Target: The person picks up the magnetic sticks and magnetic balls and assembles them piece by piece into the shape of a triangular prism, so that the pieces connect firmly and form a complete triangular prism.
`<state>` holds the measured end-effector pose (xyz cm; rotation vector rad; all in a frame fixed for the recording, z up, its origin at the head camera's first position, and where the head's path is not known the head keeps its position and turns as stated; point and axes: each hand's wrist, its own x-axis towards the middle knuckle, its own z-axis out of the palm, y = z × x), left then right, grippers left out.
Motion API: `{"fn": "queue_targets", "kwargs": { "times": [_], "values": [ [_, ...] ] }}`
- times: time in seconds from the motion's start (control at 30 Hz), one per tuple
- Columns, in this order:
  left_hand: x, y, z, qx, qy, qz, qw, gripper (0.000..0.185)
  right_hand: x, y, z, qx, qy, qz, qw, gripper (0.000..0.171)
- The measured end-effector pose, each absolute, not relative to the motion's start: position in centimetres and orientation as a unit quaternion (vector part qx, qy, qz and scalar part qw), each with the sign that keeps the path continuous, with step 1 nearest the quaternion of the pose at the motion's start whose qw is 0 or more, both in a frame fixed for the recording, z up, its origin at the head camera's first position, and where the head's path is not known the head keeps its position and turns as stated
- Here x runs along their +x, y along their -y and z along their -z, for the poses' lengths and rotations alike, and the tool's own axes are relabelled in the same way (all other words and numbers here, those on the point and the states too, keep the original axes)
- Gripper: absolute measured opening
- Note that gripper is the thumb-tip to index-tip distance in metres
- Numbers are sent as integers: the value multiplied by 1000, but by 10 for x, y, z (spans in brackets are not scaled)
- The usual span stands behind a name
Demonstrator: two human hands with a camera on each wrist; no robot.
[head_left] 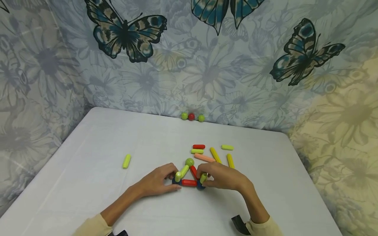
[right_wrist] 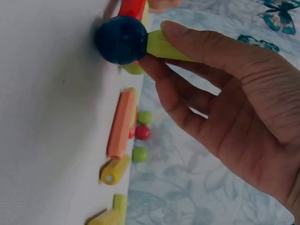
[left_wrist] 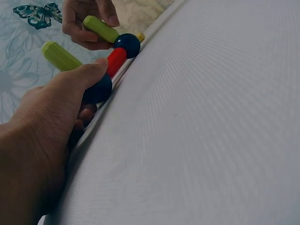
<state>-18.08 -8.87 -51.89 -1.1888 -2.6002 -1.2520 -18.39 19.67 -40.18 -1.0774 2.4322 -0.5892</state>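
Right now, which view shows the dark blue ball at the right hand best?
The right wrist view: the dark blue ball fills the frame, joined to the green stick the right hand pinches. In the left wrist view it is smaller; in the head view, mostly hidden by fingers.

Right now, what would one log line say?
left hand: holds green rod | right hand: holds green rod | red rod between blue balls

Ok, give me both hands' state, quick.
Left hand: pinching a green stick upright on a blue ball.
Right hand: pinching another green stick.
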Motion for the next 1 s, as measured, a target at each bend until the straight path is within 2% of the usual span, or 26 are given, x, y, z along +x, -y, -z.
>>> {"fn": "queue_targets", "kwargs": {
  "times": [0.33, 1.0],
  "values": [
    [-180, 88, 518, -376, 836, 400, -2, 32, -189, -197, 412, -386, -880, 186, 204, 19],
    [-179, 87, 515, -368, 842, 394, -8, 31, -185, -193, 408, -394, -881, 165, 204, 20]
  ]
}}
